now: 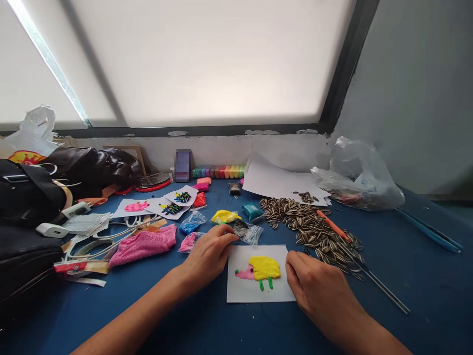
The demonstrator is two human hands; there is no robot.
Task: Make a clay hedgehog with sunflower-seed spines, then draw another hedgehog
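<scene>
A white paper sheet point(254, 298) lies on the blue table, bearing a modelling-clay hedgehog point(266, 268) with a yellow body, pink face, dark eye, green nose and two green legs. My left hand point(210, 254) rests by the sheet's upper left corner, fingers loosely bent and thumb apart from them. Just beyond its fingertips is a clear bag with black clay point(242, 228). At the sheet's right edge my right hand point(320, 286) is closed, fingers curled together; what they hold, if anything, is hidden. A big pile of striped sunflower seeds point(295, 219) spreads beyond it.
Bagged yellow clay point(224, 216), blue clay point(191, 222) and teal clay point(253, 211) lie behind my left hand. Finished clay hedgehogs point(170, 208), a pink cloth point(146, 245) and cables are leftward. Tweezers point(384, 288) and a plastic bag point(364, 177) lie right.
</scene>
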